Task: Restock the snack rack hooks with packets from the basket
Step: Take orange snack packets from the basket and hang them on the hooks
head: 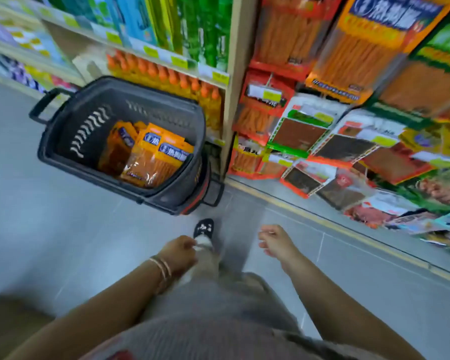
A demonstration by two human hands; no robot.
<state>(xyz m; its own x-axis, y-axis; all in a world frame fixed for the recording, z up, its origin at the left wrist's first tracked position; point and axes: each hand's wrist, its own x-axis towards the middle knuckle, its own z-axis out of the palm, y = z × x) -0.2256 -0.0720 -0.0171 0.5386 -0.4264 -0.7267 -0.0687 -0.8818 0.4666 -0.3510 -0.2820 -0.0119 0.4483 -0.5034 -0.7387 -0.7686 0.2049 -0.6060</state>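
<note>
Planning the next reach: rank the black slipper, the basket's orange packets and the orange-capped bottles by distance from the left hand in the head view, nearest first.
1. Black slipper, on the floor just ahead of the left hand.
2. Orange packets, in the basket farther ahead.
3. Orange-capped bottles, farthest, behind the basket.

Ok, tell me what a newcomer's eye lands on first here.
The dark basket on the floor, upper left of centre, with orange packets piled inside. On the right, hanging packets in orange and red crowd the view. Low in the middle, the left hand and right hand hang empty.
</note>
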